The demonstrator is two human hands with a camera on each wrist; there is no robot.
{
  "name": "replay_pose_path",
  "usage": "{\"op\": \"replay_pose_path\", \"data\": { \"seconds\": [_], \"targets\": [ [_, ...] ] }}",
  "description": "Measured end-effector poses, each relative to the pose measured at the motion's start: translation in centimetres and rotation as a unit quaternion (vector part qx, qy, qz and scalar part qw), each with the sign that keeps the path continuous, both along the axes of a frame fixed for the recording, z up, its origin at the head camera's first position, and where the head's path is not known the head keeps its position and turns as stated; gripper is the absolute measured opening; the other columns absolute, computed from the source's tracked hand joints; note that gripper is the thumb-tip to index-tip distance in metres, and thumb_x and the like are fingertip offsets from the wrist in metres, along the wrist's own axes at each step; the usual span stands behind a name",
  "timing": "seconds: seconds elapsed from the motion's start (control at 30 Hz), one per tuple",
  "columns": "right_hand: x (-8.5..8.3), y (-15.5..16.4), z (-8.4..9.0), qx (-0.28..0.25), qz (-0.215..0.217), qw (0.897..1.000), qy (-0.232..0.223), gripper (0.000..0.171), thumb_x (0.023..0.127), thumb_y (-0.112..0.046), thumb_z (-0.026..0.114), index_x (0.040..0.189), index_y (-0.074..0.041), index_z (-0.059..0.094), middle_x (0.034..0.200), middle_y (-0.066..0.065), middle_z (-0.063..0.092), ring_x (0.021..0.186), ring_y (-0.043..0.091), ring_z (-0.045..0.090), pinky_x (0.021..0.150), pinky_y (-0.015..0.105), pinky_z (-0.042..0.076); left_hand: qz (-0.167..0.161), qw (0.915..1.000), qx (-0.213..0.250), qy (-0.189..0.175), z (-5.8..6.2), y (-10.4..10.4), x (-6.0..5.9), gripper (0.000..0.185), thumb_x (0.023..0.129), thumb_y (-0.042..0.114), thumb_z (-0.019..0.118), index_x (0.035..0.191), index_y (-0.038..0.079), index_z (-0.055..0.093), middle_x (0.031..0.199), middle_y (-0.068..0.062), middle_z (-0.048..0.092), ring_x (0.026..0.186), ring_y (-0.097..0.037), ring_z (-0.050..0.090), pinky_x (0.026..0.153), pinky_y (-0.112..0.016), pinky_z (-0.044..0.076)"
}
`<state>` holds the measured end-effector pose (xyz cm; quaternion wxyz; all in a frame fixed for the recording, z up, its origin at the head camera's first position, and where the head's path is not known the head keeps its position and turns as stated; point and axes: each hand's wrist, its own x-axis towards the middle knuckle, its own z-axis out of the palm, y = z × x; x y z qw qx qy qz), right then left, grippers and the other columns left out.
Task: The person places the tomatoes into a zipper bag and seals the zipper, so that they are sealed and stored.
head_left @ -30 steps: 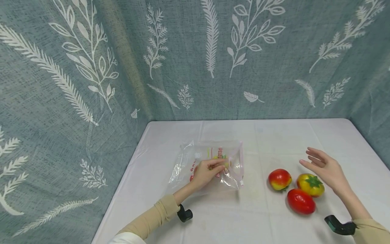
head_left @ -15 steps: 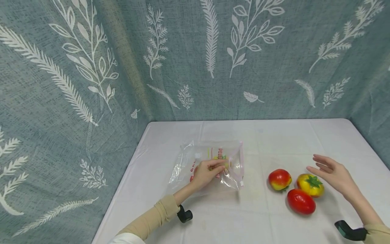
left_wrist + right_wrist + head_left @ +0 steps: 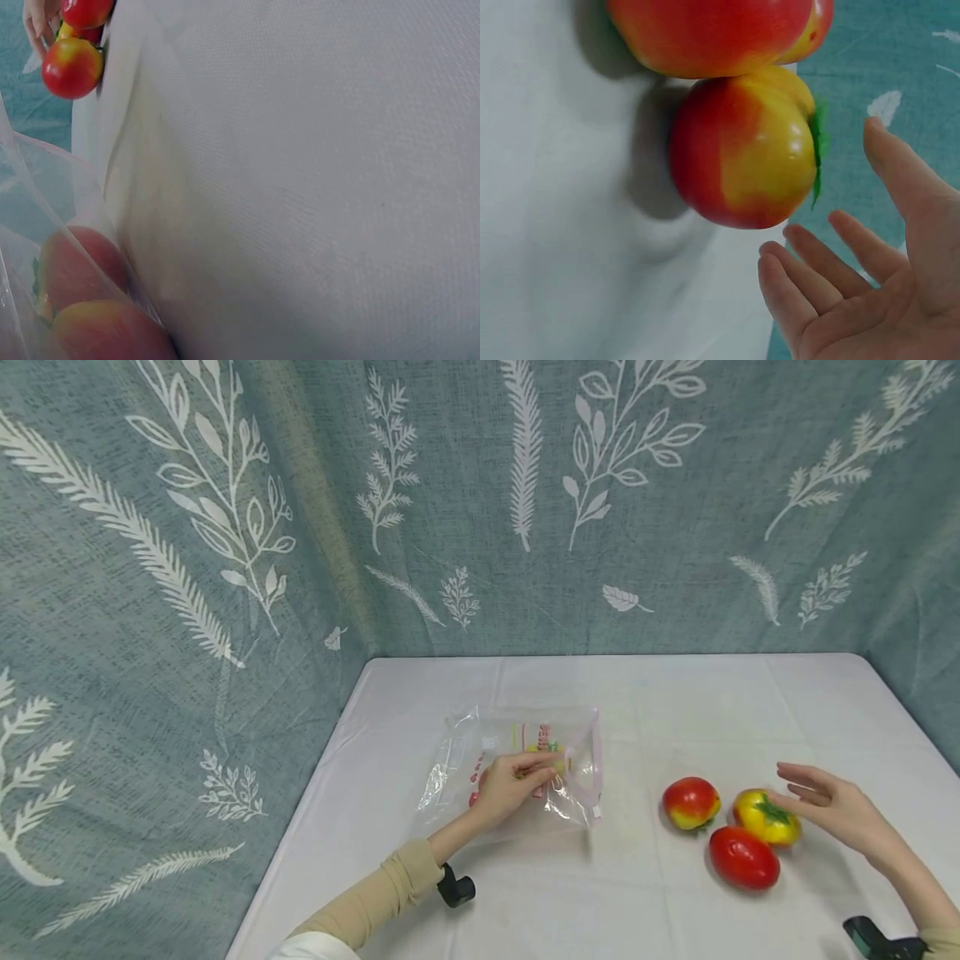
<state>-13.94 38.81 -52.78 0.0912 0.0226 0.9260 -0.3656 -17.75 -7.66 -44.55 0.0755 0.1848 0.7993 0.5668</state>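
On the table (image 3: pixel 675 693), the bag (image 3: pixel 517 764) lies left of centre with the left hand (image 3: pixel 510 785) on its near part and fruit (image 3: pixel 82 300) inside it. Right of the bag sit three tomatoes (image 3: pixel 738 827) close together, one nearest the bag, one behind-right, one in front. The right hand (image 3: pixel 832 806) is just right of them, beside the rear one.

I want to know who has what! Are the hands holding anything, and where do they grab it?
The left hand pinches the clear plastic bag near its open edge. The right hand holds nothing.
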Motion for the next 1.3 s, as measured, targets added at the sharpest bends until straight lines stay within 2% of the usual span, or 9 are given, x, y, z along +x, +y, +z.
{"op": "replay_pose_path", "data": {
  "seconds": [0.07,0.13,0.17,0.23,0.33,0.53,0.7,1.03,1.3],
  "targets": [
    [0.6,-1.0,1.3,0.014,-0.004,1.0,-0.003,0.081,0.088,-0.057,0.057,0.142,-0.001,0.035,0.138,0.027,0.045,0.115,0.034,0.056,0.083,0.053,0.052,0.002,1.0,-0.003,0.002,0.0,0.0,0.0,0.026,0.089,0.01,0.065,0.115,0.006,0.069,0.084,-0.02,0.071,0.058,-0.006,0.052,0.047,-0.011,0.032],
    [1.2,-2.0,2.6,0.017,-0.005,1.0,-0.013,0.079,0.089,-0.054,0.057,0.141,0.001,0.036,0.138,0.029,0.045,0.114,0.034,0.057,0.083,0.053,0.051,0.002,1.0,-0.005,0.002,0.1,0.0,0.0,0.026,0.089,0.011,0.065,0.115,0.006,0.069,0.084,-0.019,0.071,0.058,-0.005,0.052,0.047,-0.011,0.032],
    [1.5,-2.5,3.2,0.012,0.001,1.0,-0.021,0.078,0.09,-0.052,0.057,0.141,0.003,0.034,0.138,0.032,0.042,0.118,0.044,0.051,0.084,0.057,0.05,0.002,1.0,-0.005,0.002,0.1,0.0,0.0,0.026,0.089,0.011,0.065,0.115,0.006,0.069,0.084,-0.019,0.071,0.058,-0.005,0.052,0.047,-0.011,0.032],
    [1.9,-3.2,4.0,0.017,-0.001,0.999,-0.031,0.078,0.091,-0.052,0.056,0.141,0.004,0.034,0.139,0.032,0.041,0.119,0.045,0.05,0.085,0.057,0.049,0.001,1.0,-0.005,0.001,0.1,0.0,0.0,0.026,0.089,0.011,0.065,0.115,0.006,0.069,0.086,-0.019,0.071,0.059,-0.004,0.052,0.047,-0.011,0.032],
    [2.2,-3.8,4.7,0.002,0.018,0.999,-0.047,0.075,0.094,-0.045,0.054,0.14,0.01,0.03,0.139,0.039,0.035,0.122,0.057,0.038,0.083,0.063,0.046,0.003,1.0,-0.008,0.003,0.0,0.0,0.0,0.026,0.089,0.011,0.065,0.115,0.007,0.069,0.091,-0.017,0.071,0.059,-0.003,0.052,0.047,-0.011,0.032],
    [2.2,-4.0,4.6,-0.006,0.027,0.996,-0.082,0.074,0.095,-0.043,0.052,0.143,0.007,0.028,0.141,0.038,0.032,0.122,0.059,0.036,0.081,0.06,0.049,0.014,0.9997,-0.02,0.006,-0.1,0.0,0.1,0.027,0.088,0.013,0.067,0.114,0.009,0.069,0.098,-0.013,0.072,0.059,-0.003,0.052,0.047,-0.011,0.03],
    [2.2,-4.0,4.4,-0.012,0.024,0.994,-0.107,0.076,0.095,-0.047,0.051,0.144,0.006,0.026,0.142,0.039,0.029,0.12,0.059,0.036,0.081,0.058,0.05,0.011,0.9998,-0.016,0.001,-0.1,0.0,0.1,0.027,0.089,0.013,0.066,0.115,0.009,0.069,0.095,-0.014,0.072,0.059,-0.003,0.053,0.047,-0.011,0.031],
    [2.3,-4.1,4.2,-0.011,0.022,0.994,-0.108,0.075,0.095,-0.047,0.05,0.143,0.007,0.029,0.14,0.039,0.032,0.119,0.058,0.038,0.081,0.057,0.05,0.008,0.9999,-0.005,-0.005,0.0,0.1,0.1,0.026,0.089,0.011,0.066,0.114,0.007,0.069,0.081,-0.02,0.07,0.058,-0.006,0.053,0.048,-0.011,0.034],
    [2.3,-4.1,4.1,-0.014,0.013,0.993,-0.115,0.077,0.095,-0.049,0.049,0.143,0.008,0.028,0.141,0.039,0.032,0.12,0.057,0.038,0.082,0.058,0.05,0.005,1.0,-0.001,-0.008,0.0,0.1,0.1,0.027,0.089,0.01,0.065,0.115,0.006,0.068,0.085,-0.02,0.071,0.059,-0.007,0.053,0.048,-0.011,0.035]
  ]
}}
